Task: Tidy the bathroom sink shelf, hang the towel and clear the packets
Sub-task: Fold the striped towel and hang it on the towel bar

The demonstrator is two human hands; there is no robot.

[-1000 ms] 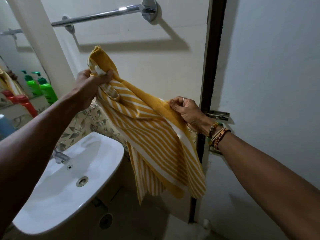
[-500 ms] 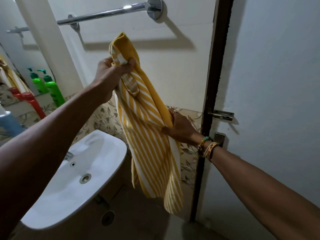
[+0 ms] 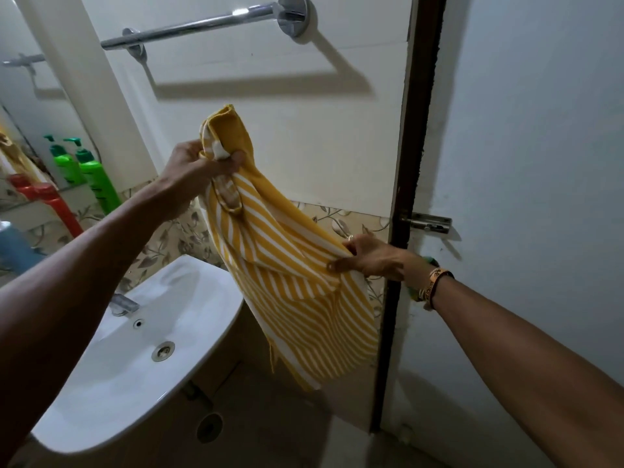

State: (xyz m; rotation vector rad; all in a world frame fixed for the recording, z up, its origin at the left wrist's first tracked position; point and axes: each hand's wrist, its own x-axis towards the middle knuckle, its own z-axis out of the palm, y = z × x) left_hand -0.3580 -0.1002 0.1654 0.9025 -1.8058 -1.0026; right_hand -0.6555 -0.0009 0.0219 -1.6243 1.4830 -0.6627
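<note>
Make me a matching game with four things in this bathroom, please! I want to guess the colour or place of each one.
Things:
1. towel
2. towel rail
3. sink
4. pump bottle

Clues:
A. shiny metal, high on the wall, nothing hanging on it
B. white, low down on the left
C. green, standing by the mirror
D. yellow with white stripes, gripped by the left hand and the right hand

Pairs: 1-D, 2-A, 3-B, 4-C

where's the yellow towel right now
Head view, mid-frame: the yellow towel hangs between the left hand gripping its top and the right hand holding its side, below the towel rail, right of the sink.
</note>
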